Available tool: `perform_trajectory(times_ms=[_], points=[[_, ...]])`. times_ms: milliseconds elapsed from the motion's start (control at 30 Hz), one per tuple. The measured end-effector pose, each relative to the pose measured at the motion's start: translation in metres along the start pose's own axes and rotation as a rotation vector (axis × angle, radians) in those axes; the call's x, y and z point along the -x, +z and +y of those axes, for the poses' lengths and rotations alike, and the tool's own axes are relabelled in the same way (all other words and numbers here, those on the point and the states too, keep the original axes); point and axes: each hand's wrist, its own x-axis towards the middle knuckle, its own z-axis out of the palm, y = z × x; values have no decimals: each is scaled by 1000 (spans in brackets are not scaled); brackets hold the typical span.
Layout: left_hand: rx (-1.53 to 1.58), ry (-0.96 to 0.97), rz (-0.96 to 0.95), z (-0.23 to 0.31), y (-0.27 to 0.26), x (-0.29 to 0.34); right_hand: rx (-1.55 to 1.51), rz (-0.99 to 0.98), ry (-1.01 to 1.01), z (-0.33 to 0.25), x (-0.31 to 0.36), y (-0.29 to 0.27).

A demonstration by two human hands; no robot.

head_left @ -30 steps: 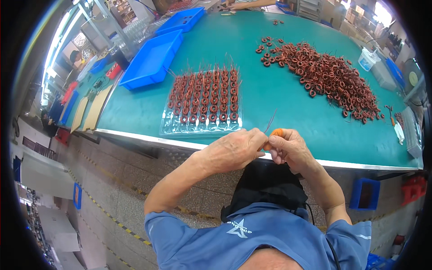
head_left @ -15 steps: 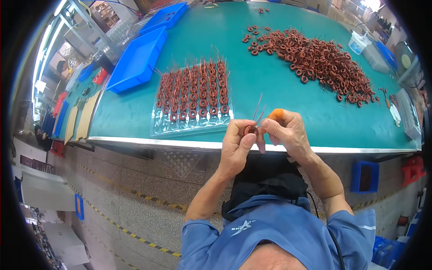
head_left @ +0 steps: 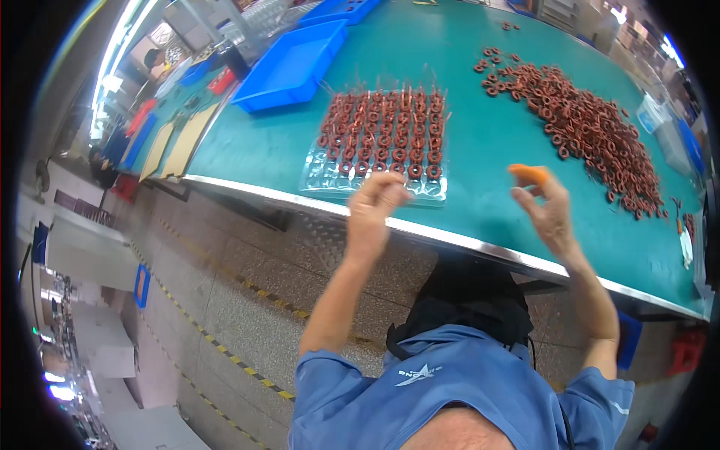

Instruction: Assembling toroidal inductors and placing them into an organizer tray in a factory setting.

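Here, left hand (head_left: 377,201) by tray edge (head_left: 319,180), open tabletop (head_left: 477,157)

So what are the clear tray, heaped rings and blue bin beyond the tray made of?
Compartment tray: probably plastic, glossy, since green shows through. Toroidal coils: perhaps enamelled copper wire, judging by the reddish-brown colour; what's underneath is hidden. Blue bin: likely moulded plastic, smooth and evenly coloured.

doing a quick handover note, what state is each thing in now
left hand, fingers curled, blurred, contents unclear
right hand, open
orange finger cot, worn on right hand
clear plastic tray, partly filled
tray's toroidal coils, set in rows
loose toroidal coils, heaped
nearer blue bin, lidless
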Motion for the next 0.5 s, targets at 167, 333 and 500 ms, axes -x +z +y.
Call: perform_trajectory(times_ms=[167, 333, 500], points=[[-704, 286, 286, -20, -125, -55, 1048, 186, -157, 140, -7, -109], [-657, 89, 230, -40, -151, -75, 1154, 95, -22, 190, 4, -144], [-627, 241, 185, -49, -142, -81, 1038, 183, -48, 181, -15, -146]])
